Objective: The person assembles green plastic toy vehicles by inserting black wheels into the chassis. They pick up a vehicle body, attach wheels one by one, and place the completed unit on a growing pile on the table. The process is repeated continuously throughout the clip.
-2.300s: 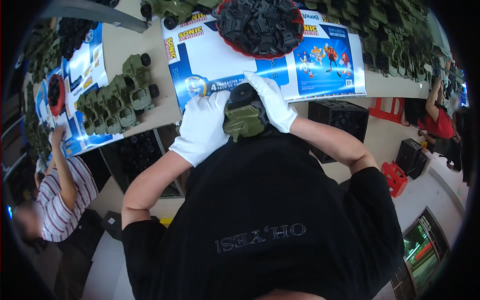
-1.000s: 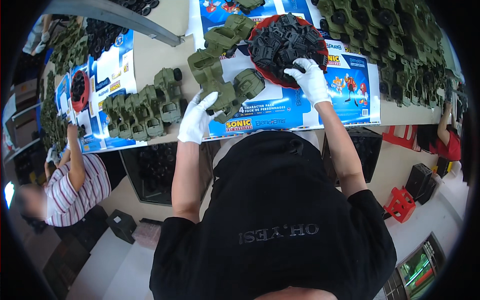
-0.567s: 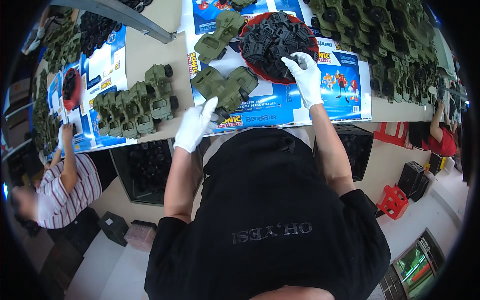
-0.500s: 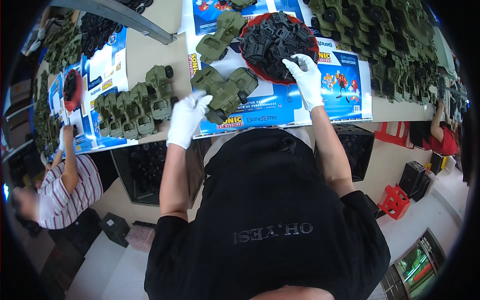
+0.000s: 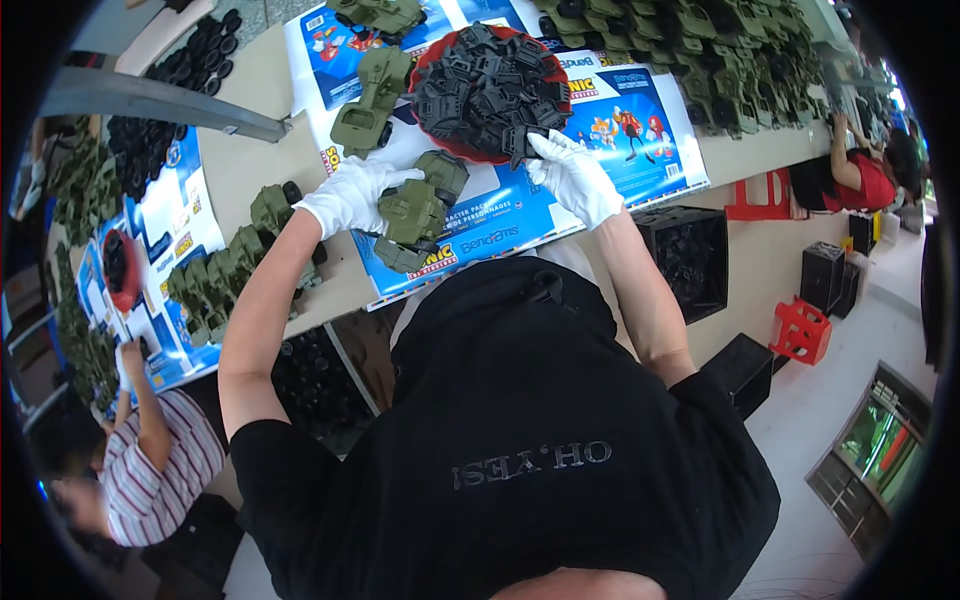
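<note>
Green toy vehicle [image 5: 412,212] sits on the glossy printed sheet [image 5: 500,215] near the front edge of the desk [image 5: 245,165], left hand [image 5: 352,195] against its left side, fingers partly bent, can't tell if gripping. Right hand [image 5: 575,180] pinches a black plastic part [image 5: 521,147] at the near rim of the heaped red bowl [image 5: 468,152]. Risk: parts look interlocked, so a hard pull could flick strays out; a loose left hold could let the vehicle skid.
</note>
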The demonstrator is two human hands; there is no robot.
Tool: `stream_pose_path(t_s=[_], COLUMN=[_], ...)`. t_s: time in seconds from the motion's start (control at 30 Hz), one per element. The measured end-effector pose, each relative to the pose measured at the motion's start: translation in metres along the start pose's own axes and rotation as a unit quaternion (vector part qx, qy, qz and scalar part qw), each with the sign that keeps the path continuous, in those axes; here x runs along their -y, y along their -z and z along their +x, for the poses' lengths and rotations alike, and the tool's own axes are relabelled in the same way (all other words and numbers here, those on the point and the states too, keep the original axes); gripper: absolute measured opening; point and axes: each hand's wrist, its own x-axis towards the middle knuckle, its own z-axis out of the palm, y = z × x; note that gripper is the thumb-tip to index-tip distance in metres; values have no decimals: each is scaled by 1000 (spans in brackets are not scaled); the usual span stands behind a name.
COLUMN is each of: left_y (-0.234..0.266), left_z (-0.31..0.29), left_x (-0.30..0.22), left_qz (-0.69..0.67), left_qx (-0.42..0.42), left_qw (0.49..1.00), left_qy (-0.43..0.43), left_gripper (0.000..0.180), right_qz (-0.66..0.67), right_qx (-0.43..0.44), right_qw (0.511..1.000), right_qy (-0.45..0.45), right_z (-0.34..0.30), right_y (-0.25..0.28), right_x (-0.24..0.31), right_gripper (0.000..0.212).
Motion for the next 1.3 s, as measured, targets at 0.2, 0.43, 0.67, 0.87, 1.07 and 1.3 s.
stream_pose_path(t_s=[0.2, 0.43, 0.67, 0.87, 1.07, 1.3], left_y=[-3, 7, 4, 20, 17, 13], left_z=[-18, -55, -66, -60, -59, -45], left_x=[9, -7, -50, -92, -108, -122], left_qz=[-56, -390, -527, -516, -544, -468], left_qx=[26, -17, -21, 23, -40, 11], left_qw=[996, 920, 847, 840, 832, 880], left_qy=[56, 37, 63, 163, 100, 77], left_gripper=[86, 68, 72, 65, 67, 94], right_qz=[-62, -133, -113, -408, -479, -503], right_qx=[-5, 14, 65, 83, 182, 76], right_qw=[997, 991, 991, 880, 839, 860], right_qy=[51, 31, 19, 228, 182, 31], right_z=[-15, -25, -30, -55, -68, -39], right_y=[-18, -46, -51, -68, -66, -54], right_x=[-4, -1, 1, 8, 17, 7], right_gripper=[32, 47, 47, 42, 36, 48])
